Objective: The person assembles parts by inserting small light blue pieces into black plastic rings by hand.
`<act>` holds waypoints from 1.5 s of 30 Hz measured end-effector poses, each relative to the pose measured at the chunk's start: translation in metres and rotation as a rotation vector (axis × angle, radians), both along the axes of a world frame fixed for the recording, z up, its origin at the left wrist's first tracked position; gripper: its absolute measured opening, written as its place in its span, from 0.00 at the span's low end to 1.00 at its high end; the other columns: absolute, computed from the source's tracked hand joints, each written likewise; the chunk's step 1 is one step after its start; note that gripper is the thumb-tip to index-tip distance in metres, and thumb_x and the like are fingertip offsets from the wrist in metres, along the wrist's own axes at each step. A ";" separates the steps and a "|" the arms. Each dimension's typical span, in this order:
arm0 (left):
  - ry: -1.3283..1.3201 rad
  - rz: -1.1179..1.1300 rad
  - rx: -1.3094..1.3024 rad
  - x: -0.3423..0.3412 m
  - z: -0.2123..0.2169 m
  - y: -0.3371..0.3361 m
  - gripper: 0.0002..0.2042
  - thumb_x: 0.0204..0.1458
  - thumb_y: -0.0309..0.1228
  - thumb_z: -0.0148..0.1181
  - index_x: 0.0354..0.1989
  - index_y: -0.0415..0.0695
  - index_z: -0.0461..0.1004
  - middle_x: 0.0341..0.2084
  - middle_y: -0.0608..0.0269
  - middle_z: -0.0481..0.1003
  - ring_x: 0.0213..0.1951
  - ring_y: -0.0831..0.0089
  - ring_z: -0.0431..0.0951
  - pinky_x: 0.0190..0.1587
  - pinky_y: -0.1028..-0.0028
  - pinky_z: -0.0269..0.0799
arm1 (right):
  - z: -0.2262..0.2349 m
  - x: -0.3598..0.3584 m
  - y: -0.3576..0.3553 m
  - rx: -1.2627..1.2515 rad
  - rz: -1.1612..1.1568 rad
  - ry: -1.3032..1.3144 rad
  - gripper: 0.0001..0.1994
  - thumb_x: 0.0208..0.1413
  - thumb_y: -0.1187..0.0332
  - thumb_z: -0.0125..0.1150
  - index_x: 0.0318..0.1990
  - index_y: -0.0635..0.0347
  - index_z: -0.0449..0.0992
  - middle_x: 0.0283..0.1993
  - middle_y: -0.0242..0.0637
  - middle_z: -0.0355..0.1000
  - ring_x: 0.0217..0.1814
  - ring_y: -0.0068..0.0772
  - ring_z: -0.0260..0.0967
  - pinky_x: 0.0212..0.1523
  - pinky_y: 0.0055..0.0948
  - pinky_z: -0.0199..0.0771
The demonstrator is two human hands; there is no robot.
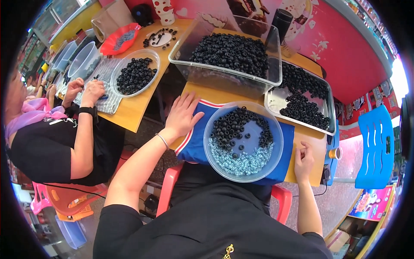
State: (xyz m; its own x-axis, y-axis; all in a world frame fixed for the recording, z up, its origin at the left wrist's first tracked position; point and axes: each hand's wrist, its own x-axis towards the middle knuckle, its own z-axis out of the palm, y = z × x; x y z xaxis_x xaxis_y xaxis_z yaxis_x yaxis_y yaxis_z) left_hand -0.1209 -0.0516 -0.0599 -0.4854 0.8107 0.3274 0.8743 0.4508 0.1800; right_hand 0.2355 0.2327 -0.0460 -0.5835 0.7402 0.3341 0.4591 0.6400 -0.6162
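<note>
I'm in a shop-like workroom: parts bin (224, 77) by my surface's (318, 151) far edge, food pictures (250, 8) behind, co-worker (43, 146) alongside.

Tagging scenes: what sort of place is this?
Probably a shop or eatery used for small-parts handwork: food pictures on the pink wall, the bowl of black parts and coils, and a co-worker at the next table.

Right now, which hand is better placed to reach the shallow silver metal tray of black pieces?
Probably your right hand: it rests, curled, on the yellow-brown wooden table nearer the tray. Your left hand lies farther off, left of the round translucent plastic bowl.
</note>
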 end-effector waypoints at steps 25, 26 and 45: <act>-0.009 -0.003 -0.015 0.000 0.000 0.000 0.27 0.59 0.46 0.49 0.62 0.43 0.64 0.63 0.49 0.60 0.66 0.52 0.56 0.67 0.56 0.49 | -0.004 0.001 0.001 -0.061 -0.044 0.053 0.09 0.56 0.74 0.60 0.44 0.63 0.73 0.20 0.34 0.68 0.20 0.24 0.65 0.23 0.25 0.64; -0.006 -0.011 -0.016 0.000 -0.001 0.001 0.27 0.59 0.46 0.49 0.62 0.43 0.64 0.63 0.49 0.60 0.66 0.52 0.56 0.67 0.56 0.49 | -0.004 0.001 0.001 -0.075 -0.053 0.045 0.09 0.56 0.74 0.60 0.43 0.63 0.73 0.20 0.34 0.68 0.20 0.24 0.65 0.23 0.25 0.64; -0.094 -0.023 0.113 -0.003 -0.004 0.000 0.20 0.59 0.39 0.50 0.56 0.43 0.70 0.60 0.50 0.66 0.63 0.51 0.62 0.65 0.58 0.54 | -0.004 0.000 0.002 -0.089 -0.075 0.066 0.07 0.56 0.74 0.60 0.41 0.63 0.74 0.21 0.35 0.70 0.20 0.23 0.66 0.23 0.24 0.65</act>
